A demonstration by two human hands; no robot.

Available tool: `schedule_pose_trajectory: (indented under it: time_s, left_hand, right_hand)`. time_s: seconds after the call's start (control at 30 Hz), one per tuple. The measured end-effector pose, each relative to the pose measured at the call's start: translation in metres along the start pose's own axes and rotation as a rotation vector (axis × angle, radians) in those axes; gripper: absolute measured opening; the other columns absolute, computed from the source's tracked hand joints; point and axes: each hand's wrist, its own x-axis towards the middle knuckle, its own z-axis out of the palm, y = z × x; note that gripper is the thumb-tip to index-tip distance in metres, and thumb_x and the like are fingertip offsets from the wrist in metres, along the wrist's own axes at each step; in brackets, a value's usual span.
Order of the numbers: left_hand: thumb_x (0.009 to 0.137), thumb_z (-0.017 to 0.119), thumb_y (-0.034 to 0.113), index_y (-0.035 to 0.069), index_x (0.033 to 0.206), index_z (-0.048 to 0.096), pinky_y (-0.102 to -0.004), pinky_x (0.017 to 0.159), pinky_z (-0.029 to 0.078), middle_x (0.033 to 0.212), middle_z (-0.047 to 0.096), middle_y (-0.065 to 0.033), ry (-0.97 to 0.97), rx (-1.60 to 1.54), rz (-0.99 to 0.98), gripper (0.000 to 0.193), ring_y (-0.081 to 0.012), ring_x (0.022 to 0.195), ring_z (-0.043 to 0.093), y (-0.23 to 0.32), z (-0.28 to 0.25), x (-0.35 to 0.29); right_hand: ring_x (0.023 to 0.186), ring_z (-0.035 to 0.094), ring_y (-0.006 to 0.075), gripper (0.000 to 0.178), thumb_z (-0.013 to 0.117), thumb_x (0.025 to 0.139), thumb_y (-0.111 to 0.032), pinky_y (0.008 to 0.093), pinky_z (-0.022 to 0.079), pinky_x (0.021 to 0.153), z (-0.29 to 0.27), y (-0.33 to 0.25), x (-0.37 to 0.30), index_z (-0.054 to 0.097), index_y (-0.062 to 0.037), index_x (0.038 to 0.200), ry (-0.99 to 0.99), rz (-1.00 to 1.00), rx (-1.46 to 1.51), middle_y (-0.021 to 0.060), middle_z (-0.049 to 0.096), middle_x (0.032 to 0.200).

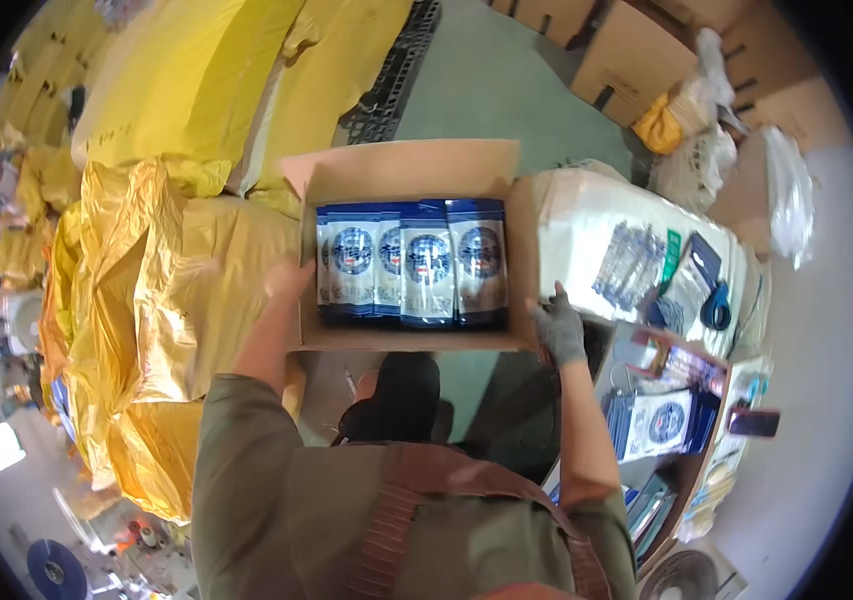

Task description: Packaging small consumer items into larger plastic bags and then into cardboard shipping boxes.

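Brown on the carton, pouches white with deep blue borders and round blue emblems — gold on the wrapping, bright yellow on the sacks, grey-green across the floor — grey on the gloved right hand, olive on the sleeve

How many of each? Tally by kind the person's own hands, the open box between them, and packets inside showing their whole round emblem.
Left hand and right hand: 2
Open cardboard box: 1
Packets showing whole emblem: 3
Total: 6

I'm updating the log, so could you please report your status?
Left hand at left side of cardboard carton, gloved right hand at its right. Carton open, blue-and-white pouches inside. Nothing covering them.
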Motion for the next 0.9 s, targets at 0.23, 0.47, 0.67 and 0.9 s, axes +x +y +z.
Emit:
schedule_pose_trajectory:
  time_s: [0.23,0.47,0.67,0.9]
  left_hand:
    - [0.083,0.051,0.025,0.001,0.102,0.063,-0.0476,0.082,0.049,0.095,0.065,-0.0248,-0.067,-0.056,0.015,0.033,-0.0401,0.094,0.062,0.014,0.003,0.024]
    - [0.083,0.058,0.036,-0.005,0.085,0.064,-0.0499,0.071,0.047,0.081,0.061,-0.0289,0.189,-0.275,0.221,0.041,-0.0441,0.08,0.06,-0.113,0.063,-0.05]
    - [0.085,0.062,0.028,-0.007,0.099,0.064,-0.0423,0.074,0.049,0.089,0.067,-0.0235,0.031,-0.422,-0.028,0.038,-0.0373,0.087,0.065,-0.14,0.069,-0.086]
    - [0.085,0.062,0.026,-0.007,0.096,0.064,-0.0421,0.073,0.05,0.087,0.067,-0.0236,0.105,-0.424,0.001,0.035,-0.0372,0.085,0.065,-0.12,0.07,-0.071]
  right_hand:
    - [0.087,0.063,0.0373,0.041,0.065,0.076,-0.041,0.0419,0.05,0.079,0.028,-0.006,0.126,0.067,-0.0013,0.089,-0.013,0.03,-0.482,0.0233,0.065,0.088]
    - [0.079,0.064,0.036,0.033,0.06,0.078,-0.035,0.0425,0.051,0.074,0.041,-0.054,0.077,0.068,-0.0037,0.076,-0.055,-0.225,-0.49,0.0202,0.066,0.079]
    - [0.068,0.066,0.0298,0.031,0.056,0.084,-0.027,0.0418,0.053,0.065,0.086,-0.107,0.108,0.066,-0.0021,0.068,0.32,-0.509,-1.338,0.0133,0.066,0.066]
    - [0.086,0.067,0.0307,0.021,0.052,0.081,-0.013,0.0406,0.054,0.073,0.028,-0.187,0.176,0.07,-0.0027,0.08,-0.222,-0.445,-0.777,0.0171,0.069,0.082]
